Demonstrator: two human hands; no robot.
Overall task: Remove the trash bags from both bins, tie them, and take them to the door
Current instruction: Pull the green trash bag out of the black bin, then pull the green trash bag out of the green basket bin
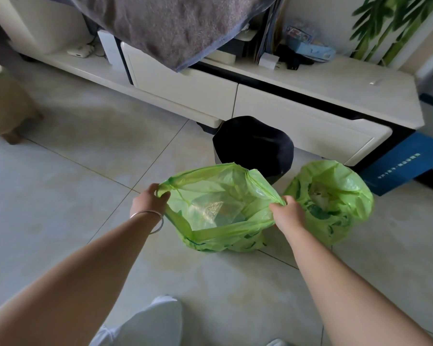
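A green trash bag (218, 196) stands open on the tiled floor in the middle of the view, with some clear wrapping inside. My left hand (149, 202) grips its rim at the left. My right hand (289, 213) pinches the rim at the right, so the mouth is stretched wide between them. A second green trash bag (335, 196) sits on the floor just right of it, open and untied, with pale rubbish inside. Behind both stands a dark bin (254, 146), seen from above, with nothing visible in it.
A low white TV cabinet (310, 116) runs along the back, a grey blanket (173, 28) hanging over it. A blue box (405, 163) lies at its right end. A beige stool (3, 103) stands at far left. My white-trousered knee (145, 325) is below.
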